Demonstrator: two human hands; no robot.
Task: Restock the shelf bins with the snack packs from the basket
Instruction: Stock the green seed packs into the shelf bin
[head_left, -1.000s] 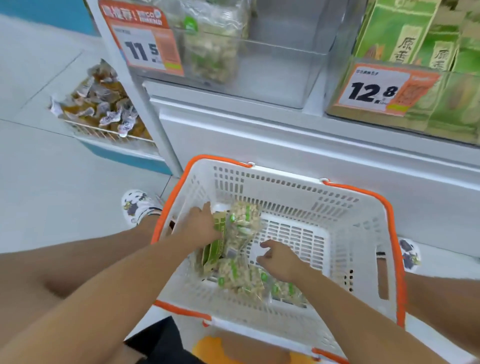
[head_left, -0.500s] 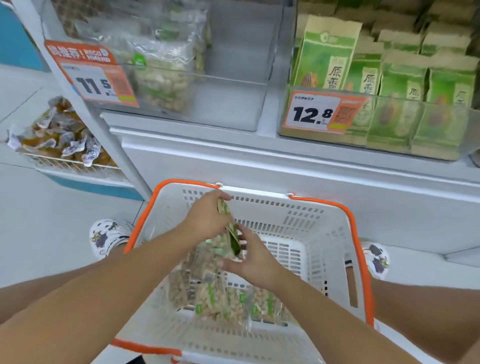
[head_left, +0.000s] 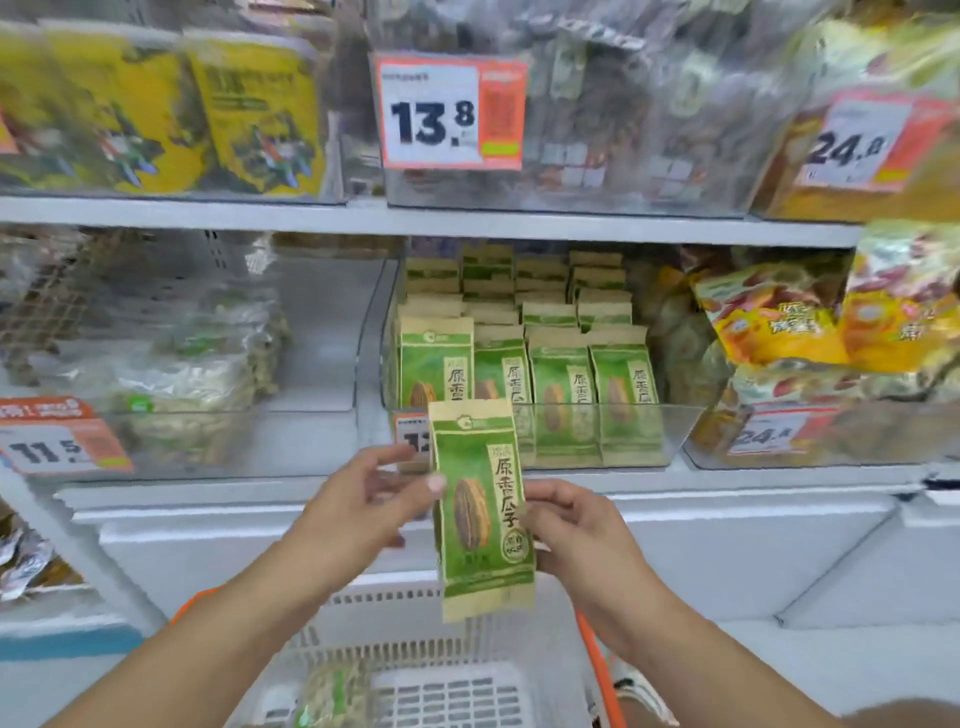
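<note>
We're holding the green paper seed pack (head_left: 483, 512) upright, left hand (head_left: 358, 512) and right hand (head_left: 576, 530) both pinching its edges, just below the clear plastic bin of matching packs (head_left: 670, 415).

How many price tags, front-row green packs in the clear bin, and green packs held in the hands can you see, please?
On the shelf edges, price tags: 5, one partly hidden
In the clear bin, front-row green packs: 4
In the hands, green pack: 1
Total: 10
</note>
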